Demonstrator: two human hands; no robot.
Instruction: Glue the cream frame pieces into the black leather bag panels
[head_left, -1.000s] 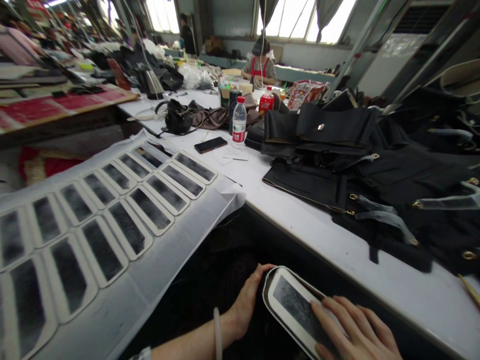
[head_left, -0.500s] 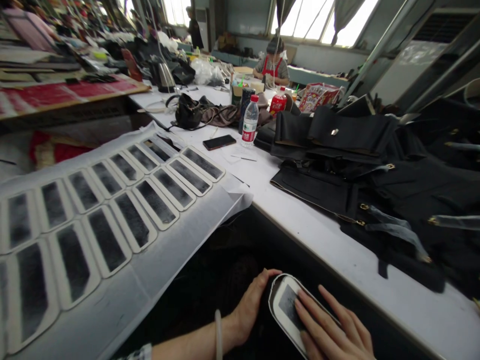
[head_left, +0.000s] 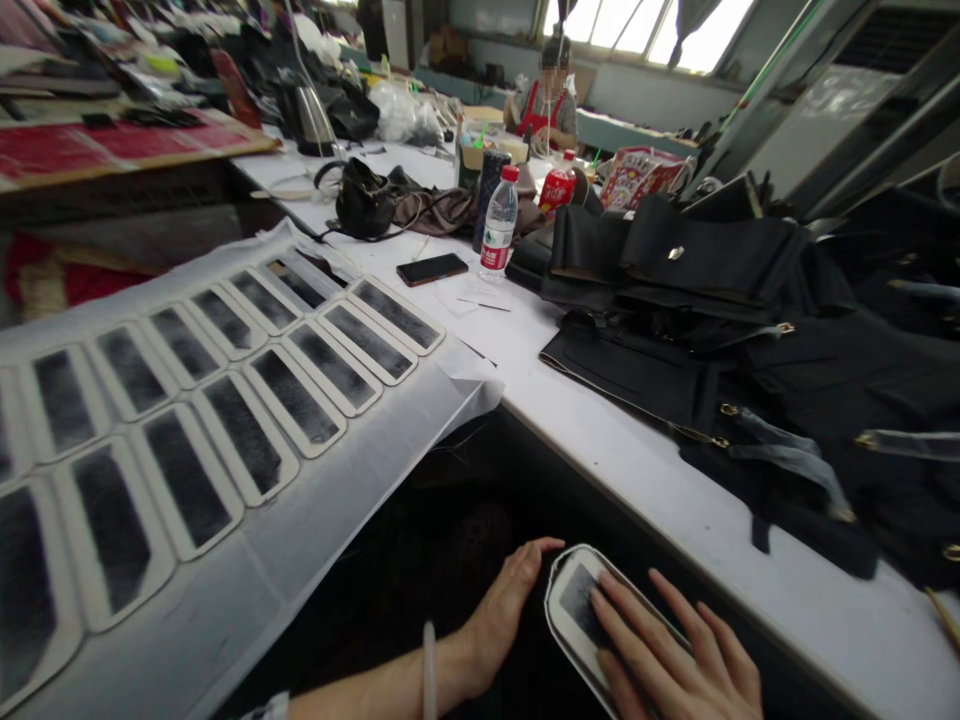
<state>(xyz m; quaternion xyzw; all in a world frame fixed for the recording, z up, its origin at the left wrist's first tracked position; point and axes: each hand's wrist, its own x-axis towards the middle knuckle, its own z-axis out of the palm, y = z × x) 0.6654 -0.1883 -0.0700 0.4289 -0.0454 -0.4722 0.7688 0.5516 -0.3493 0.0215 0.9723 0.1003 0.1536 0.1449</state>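
Observation:
A pale, round-ended panel with a dark centre strip lies on a slightly larger backing piece with a light rim, low in the view. My right hand rests flat on it with spread fingers, covering its near part. My left hand, below a pale bangle, has its fingers stretched toward the panel's far left end. Its fingertips are at or close to the rim; I cannot tell if they touch. On a whitish sheet to the left lie several similar panels in rows.
Black bag pieces with gold-coloured fittings are heaped on the white table at right. A phone, a water bottle and a small black bag stand farther back. Another person sits beyond them.
The dark gap between the panel's far end and the backing rim has narrowed. My right hand and the panel have shifted slightly right in view. The background has shifted with the camera.

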